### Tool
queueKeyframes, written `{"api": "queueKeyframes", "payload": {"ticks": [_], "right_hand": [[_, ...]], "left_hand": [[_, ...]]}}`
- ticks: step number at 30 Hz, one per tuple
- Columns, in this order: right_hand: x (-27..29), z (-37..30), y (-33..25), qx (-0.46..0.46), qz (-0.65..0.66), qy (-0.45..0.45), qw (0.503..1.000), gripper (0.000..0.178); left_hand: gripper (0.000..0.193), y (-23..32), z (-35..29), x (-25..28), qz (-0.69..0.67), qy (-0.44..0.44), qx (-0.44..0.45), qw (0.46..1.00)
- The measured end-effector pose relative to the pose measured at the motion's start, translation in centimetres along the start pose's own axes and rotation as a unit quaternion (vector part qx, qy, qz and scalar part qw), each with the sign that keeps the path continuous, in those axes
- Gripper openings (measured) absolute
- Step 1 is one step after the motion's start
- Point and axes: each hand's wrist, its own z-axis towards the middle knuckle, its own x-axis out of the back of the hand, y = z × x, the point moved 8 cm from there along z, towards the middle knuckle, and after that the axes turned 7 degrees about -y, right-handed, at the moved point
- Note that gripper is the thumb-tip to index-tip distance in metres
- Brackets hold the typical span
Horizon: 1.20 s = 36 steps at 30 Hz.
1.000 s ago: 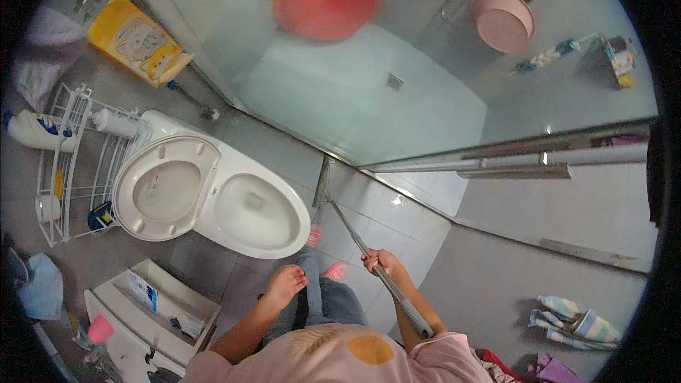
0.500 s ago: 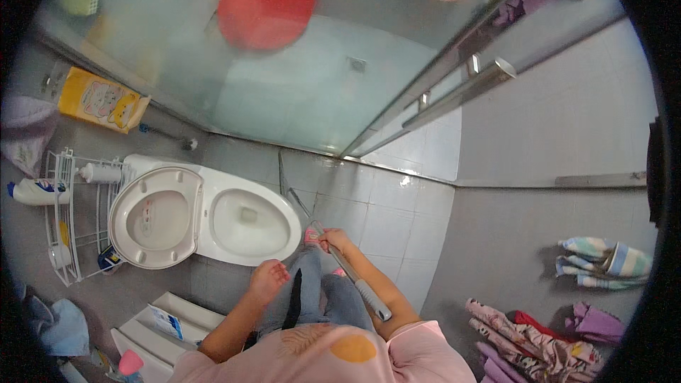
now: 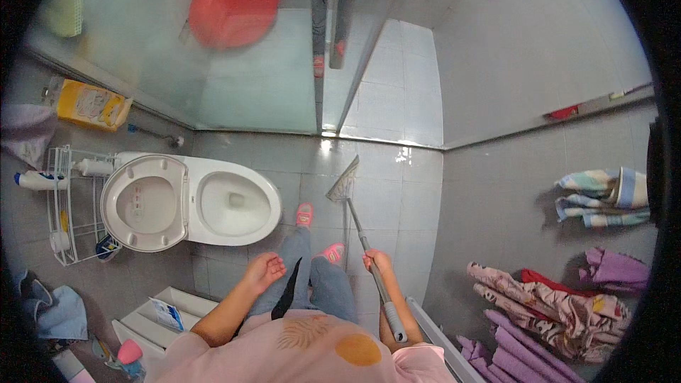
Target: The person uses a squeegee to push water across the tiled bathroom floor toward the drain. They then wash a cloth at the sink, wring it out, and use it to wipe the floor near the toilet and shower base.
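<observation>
- Nine o'clock, far out: a white wire rack (image 3: 71, 202) of bottles; nearer in stands a white glazed toilet (image 3: 239, 230) with its lid raised.
- Seven o'clock: the left hand (image 3: 266, 272) hangs half open, fingers loosely curled, with nothing visible in it.
- Centre, running toward between five and six o'clock: a long-handled grey floor squeegee (image 3: 357, 224). Its flat, pale triangular head (image 3: 344, 180) rests on the grey tiled floor (image 3: 418, 198), which shines with what looks like wet. The whole looks light; the pole should be stiff, the blade edge probably softer and bendable, and nothing about it seems fragile.
- Between five and six o'clock: the right hand (image 3: 377, 262) is closed around the bare pole partway along. That smooth stretch may slip if damp. The ribbed grey grip (image 3: 394, 319) at the pole's near end, lying along the forearm, appears the surer hold; a second hold higher up would likely steady the head.
- Three o'clock: a checked blue-and-white towel (image 3: 603, 195) hangs on the wall, well apart from the pole.
</observation>
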Motion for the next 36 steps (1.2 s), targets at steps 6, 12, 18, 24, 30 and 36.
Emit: {"api": "queueKeyframes", "payload": {"ticks": [6, 12, 18, 24, 30, 36], "right_hand": [[-4.5, -7.1, -0.3, 0.080, 0.005, 0.030, 0.996, 0.025], [-6.7, -2.2, -0.5, 0.144, 0.047, -0.012, 0.988, 0.007], [-12.7, 2.8, -4.3, 0.055, 0.212, -0.130, 0.967, 0.015], [-16.3, -5.4, -6.2, 0.115, 0.255, -0.102, 0.955, 0.015], [-17.0, -7.4, -2.9, 0.106, 0.296, -0.091, 0.945, 0.010], [-20.4, -3.0, -3.4, 0.118, 0.428, -0.135, 0.886, 0.007]], "left_hand": [[0.007, -4.1, 0.3, -3.0, 0.064, -0.025, 0.067, 0.995], [0.021, -4.6, 0.1, -7.8, 0.197, -0.104, 0.176, 0.959], [0.038, -7.4, -1.2, -14.9, 0.247, -0.221, 0.328, 0.884], [0.033, -3.9, 6.3, -11.0, 0.551, -0.149, 0.148, 0.808], [0.040, -3.6, 15.6, -12.3, 0.542, -0.100, 0.150, 0.821], [0.033, 0.4, 24.6, -13.4, 0.681, -0.012, -0.017, 0.732]]}}
